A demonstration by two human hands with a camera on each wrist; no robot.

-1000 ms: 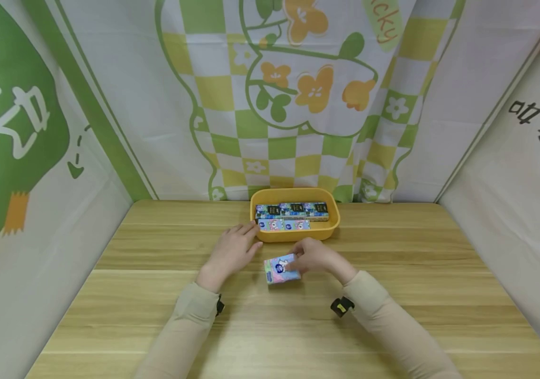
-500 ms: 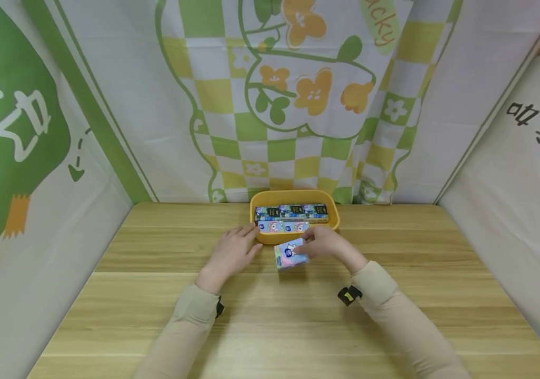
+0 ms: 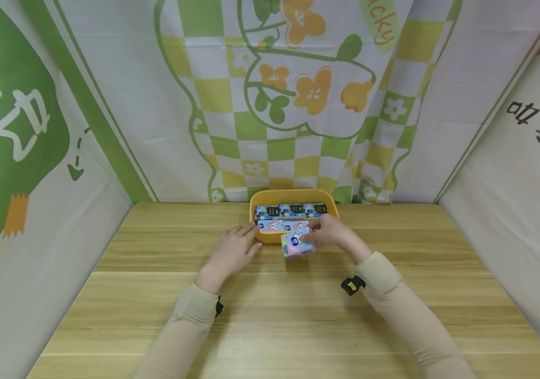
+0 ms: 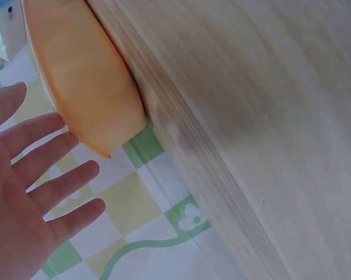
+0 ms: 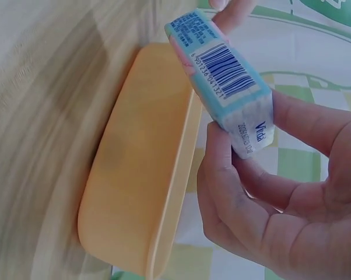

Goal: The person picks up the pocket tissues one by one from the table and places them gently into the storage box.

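Observation:
A small pastel tissue pack (image 3: 296,243) is pinched between the thumb and fingers of my right hand (image 3: 333,231), in front of the bin's front rim. In the right wrist view the tissue pack (image 5: 225,73) shows a barcode and the word Vinda. My left hand (image 3: 232,252) rests at the left front corner of a yellow plastic bin (image 3: 270,238). Its fingers are spread and straight in the left wrist view, the fingertips at the bin's rim (image 4: 76,125). Inside the bin lie several dark blue packs (image 3: 291,210) at the back and light blue packs (image 3: 270,226) in front.
The bin stands at the back of a wooden table (image 3: 260,326), against a green and white checked curtain (image 3: 279,150). White printed cloth walls (image 3: 511,173) close off both sides. A black strap (image 3: 352,285) is worn on the right wrist.
My right hand has lifted the tissue pack and carried it away from me, up and slightly right, to the bin's front rim. My left hand has stayed at the bin's corner.

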